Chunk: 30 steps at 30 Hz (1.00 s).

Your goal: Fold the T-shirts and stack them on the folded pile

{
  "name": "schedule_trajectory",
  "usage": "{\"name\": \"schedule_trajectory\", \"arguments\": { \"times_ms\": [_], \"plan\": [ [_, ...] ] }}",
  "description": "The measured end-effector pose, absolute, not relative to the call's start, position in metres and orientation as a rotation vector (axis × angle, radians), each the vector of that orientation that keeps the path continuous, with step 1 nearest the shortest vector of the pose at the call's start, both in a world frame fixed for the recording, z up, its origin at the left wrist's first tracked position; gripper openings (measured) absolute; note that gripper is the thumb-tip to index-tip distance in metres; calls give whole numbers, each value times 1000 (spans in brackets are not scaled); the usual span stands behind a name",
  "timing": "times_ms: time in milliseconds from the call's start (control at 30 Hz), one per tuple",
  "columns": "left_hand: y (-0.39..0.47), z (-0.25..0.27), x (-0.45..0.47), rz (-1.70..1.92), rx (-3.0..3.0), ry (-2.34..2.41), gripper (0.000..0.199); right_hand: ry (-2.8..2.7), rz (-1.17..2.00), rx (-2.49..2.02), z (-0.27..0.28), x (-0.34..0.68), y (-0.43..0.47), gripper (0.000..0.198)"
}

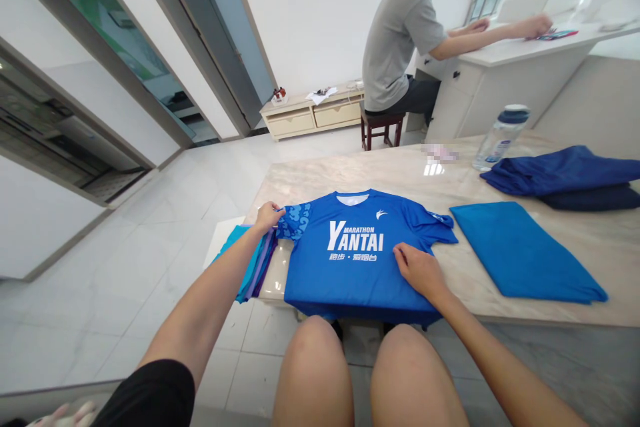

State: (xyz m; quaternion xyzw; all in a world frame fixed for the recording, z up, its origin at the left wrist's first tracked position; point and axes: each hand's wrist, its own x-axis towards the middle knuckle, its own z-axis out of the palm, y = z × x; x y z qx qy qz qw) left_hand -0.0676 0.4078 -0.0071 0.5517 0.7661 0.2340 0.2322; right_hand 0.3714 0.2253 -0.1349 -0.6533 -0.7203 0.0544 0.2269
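1. Pinching the patterned sleeve (pixel 299 220) of the blue shirt (pixel 357 277) between thumb and fingers, the left hand (pixel 269 215) ends a forearm slanted from near left.
2. The right hand (pixel 419 270) rests, fingers curled, on the shirt's right side; whether it grips cloth, I cannot tell.
3. The shirt lies face up across the near edge of the table (pixel 310 173).

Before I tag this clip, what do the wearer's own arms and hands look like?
Left hand and right hand: ungloved, no watch or bracelet visible. A black sleeve ends near the left elbow; no sleeve shows on the right.
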Motion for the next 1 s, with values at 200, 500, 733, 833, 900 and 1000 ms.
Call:
{"name": "schedule_trajectory", "arguments": {
  "times_ms": [200,500,733,833,900,1000],
  "plan": [
    [413,0,-21,822,1664,2032,33,-1989,126,-1808,-133,368,226,35],
    [409,-49,37,933,1773,1625,32,-1983,144,-1804,-129,367,225,34],
    [362,-83,14,692,2082,1588,35,-1986,167,-1829,-128,368,228,31],
    [346,-100,19,491,2278,1576,52,-1992,181,-1847,-125,364,223,31],
    [342,-109,20,373,2364,1654,61,-1993,203,-1855,-123,361,219,29],
    [344,-117,19,318,2378,1756,67,-1968,282,-1857,-116,364,221,26]
  ]
}}
